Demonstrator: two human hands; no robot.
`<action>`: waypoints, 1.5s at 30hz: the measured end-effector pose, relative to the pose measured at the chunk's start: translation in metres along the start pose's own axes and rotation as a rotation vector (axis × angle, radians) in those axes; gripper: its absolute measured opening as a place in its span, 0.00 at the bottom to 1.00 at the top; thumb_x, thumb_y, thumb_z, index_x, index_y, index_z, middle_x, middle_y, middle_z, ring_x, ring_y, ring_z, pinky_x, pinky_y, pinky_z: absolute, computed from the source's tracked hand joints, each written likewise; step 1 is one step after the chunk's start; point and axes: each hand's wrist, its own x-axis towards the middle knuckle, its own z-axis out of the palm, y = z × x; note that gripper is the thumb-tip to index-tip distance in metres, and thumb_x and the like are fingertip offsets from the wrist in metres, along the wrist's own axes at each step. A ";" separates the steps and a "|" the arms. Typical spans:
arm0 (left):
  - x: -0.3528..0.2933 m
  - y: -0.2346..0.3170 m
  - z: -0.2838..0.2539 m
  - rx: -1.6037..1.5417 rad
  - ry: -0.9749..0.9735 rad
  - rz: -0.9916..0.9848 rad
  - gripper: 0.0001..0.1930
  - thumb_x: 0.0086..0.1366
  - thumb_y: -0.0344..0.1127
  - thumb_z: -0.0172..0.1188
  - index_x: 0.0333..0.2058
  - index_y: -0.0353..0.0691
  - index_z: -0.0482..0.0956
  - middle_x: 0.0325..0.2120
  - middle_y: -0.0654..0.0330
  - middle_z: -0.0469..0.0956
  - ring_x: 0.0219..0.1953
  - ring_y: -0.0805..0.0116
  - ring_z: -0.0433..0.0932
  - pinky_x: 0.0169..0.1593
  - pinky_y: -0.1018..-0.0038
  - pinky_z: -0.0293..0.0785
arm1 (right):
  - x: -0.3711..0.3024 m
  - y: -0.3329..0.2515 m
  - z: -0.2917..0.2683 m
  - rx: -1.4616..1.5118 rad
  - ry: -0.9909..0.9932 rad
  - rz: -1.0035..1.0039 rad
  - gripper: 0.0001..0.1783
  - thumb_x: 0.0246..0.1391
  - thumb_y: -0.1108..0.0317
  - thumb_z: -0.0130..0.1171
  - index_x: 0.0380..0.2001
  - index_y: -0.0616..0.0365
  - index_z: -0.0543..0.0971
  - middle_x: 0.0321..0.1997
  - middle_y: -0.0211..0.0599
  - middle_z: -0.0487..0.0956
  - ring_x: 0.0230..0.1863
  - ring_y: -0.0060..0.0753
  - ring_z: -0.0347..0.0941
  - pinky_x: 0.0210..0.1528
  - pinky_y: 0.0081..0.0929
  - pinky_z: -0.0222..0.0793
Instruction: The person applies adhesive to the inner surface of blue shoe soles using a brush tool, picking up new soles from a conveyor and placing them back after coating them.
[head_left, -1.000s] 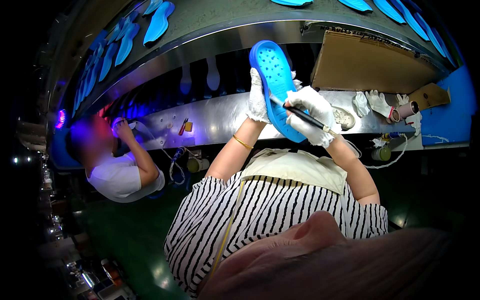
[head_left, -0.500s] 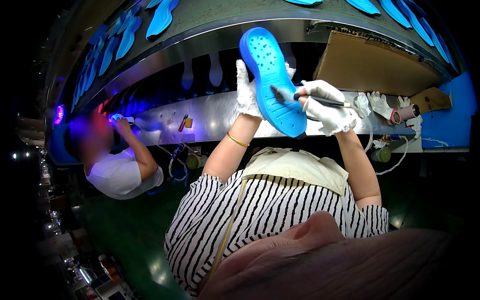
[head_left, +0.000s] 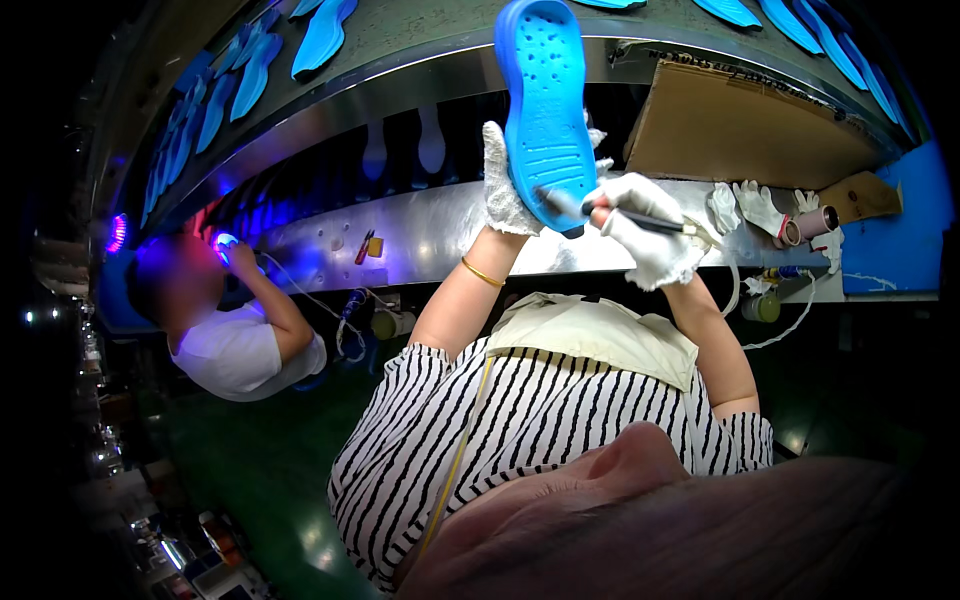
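A blue shoe sole [head_left: 548, 110], with small holes near its far end and ridges across the middle, is held up above the metal bench. My left hand [head_left: 510, 190], in a white glove, grips it from its left side and underneath, with fingertips showing at its right edge. My gloved right hand [head_left: 645, 230] is closed round the dark handle of a brush [head_left: 640, 217], which has a thin hose trailing from its back end. The bristles rest on or just over the near end of the sole; which of the two I cannot tell.
Along the back, a conveyor belt [head_left: 450, 20] carries several blue soles. A cardboard sheet [head_left: 745, 130] leans at the right, near loose white gloves [head_left: 758, 208] and a pinkish roll [head_left: 818, 221]. On the metal bench [head_left: 320, 240] lies a yellow block [head_left: 375, 246]. A co-worker [head_left: 245, 340] sits at left.
The sole has moved away from me and turned more upright in view. The brush has passed from its middle to its near end. The co-worker's hand has shifted slightly.
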 end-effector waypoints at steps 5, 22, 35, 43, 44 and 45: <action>0.002 -0.002 0.008 0.086 0.045 0.121 0.52 0.56 0.77 0.42 0.67 0.39 0.50 0.63 0.47 0.59 0.63 0.47 0.62 0.65 0.47 0.57 | 0.001 0.004 0.006 -0.199 0.095 -0.179 0.07 0.49 0.81 0.61 0.33 0.63 0.77 0.34 0.35 0.76 0.36 0.22 0.76 0.39 0.21 0.73; 0.011 0.021 0.010 0.016 -0.035 0.030 0.50 0.58 0.74 0.44 0.67 0.40 0.50 0.62 0.44 0.59 0.64 0.43 0.60 0.66 0.44 0.53 | 0.015 -0.006 -0.009 -0.199 -0.030 -0.247 0.08 0.46 0.80 0.61 0.32 0.63 0.78 0.36 0.37 0.78 0.36 0.25 0.76 0.41 0.22 0.73; 0.016 0.038 0.007 0.081 -0.039 -0.187 0.46 0.62 0.70 0.42 0.66 0.37 0.53 0.61 0.37 0.60 0.61 0.38 0.63 0.63 0.44 0.60 | 0.001 -0.007 -0.014 -0.116 -0.174 0.018 0.09 0.48 0.79 0.63 0.34 0.59 0.76 0.39 0.33 0.76 0.39 0.19 0.73 0.41 0.21 0.71; 0.028 0.040 0.009 0.042 -0.034 -0.352 0.40 0.67 0.63 0.40 0.63 0.33 0.57 0.56 0.33 0.65 0.55 0.39 0.71 0.58 0.52 0.70 | 0.021 -0.020 -0.007 -0.299 -0.209 -0.276 0.10 0.41 0.85 0.56 0.28 0.62 0.75 0.40 0.39 0.77 0.38 0.28 0.75 0.42 0.28 0.73; 0.030 0.040 0.009 0.062 -0.017 -0.371 0.39 0.68 0.63 0.39 0.63 0.32 0.58 0.56 0.33 0.65 0.55 0.39 0.71 0.58 0.52 0.70 | 0.022 -0.018 -0.009 -0.318 -0.238 -0.270 0.10 0.40 0.85 0.56 0.28 0.61 0.76 0.38 0.38 0.77 0.38 0.28 0.75 0.42 0.28 0.73; 0.033 0.039 0.011 0.074 0.047 -0.374 0.37 0.69 0.60 0.40 0.61 0.30 0.62 0.53 0.35 0.69 0.53 0.41 0.74 0.56 0.54 0.73 | 0.024 -0.016 -0.010 -0.337 -0.266 -0.265 0.10 0.40 0.84 0.57 0.28 0.61 0.76 0.37 0.37 0.78 0.38 0.28 0.75 0.42 0.27 0.73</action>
